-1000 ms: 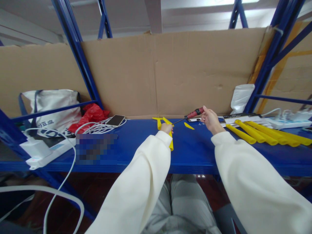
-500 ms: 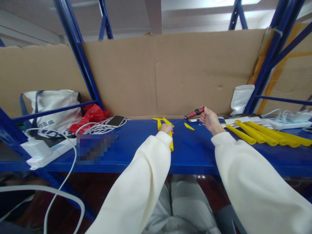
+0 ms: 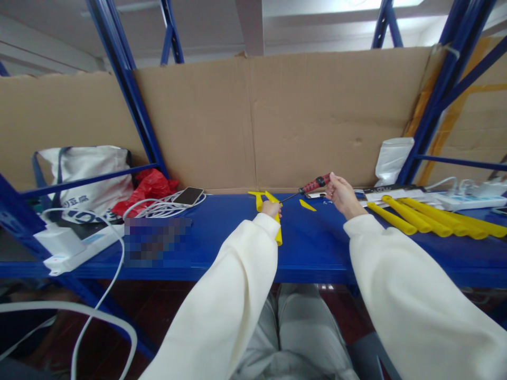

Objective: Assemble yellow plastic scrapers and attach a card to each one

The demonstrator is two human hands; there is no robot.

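Note:
My right hand (image 3: 341,194) is closed on the end of the red and black handle of a screwdriver (image 3: 317,183). The screwdriver's thin dark shaft slants down to the left, and its tip reaches the fingers of my left hand (image 3: 271,209). That hand is closed around a yellow plastic part (image 3: 279,236) with a forked top end and a rounded lower end; my fingers hide its middle and the exact spot where the tip meets it. A small flat yellow piece (image 3: 308,205) lies on the blue table to the right of my left hand, under the screwdriver.
Several long yellow tapered parts (image 3: 420,217) lie side by side at the right. On the left are a phone (image 3: 188,196) on coiled white cable, a red plastic bag (image 3: 147,191), a cloth bag (image 3: 91,174) and a power strip (image 3: 85,250). A cardboard wall (image 3: 253,121) stands behind the table.
The screwdriver's handle looks slightly rotated in my right fingers, which have shifted a little. My left hand and the yellow part stay where they were.

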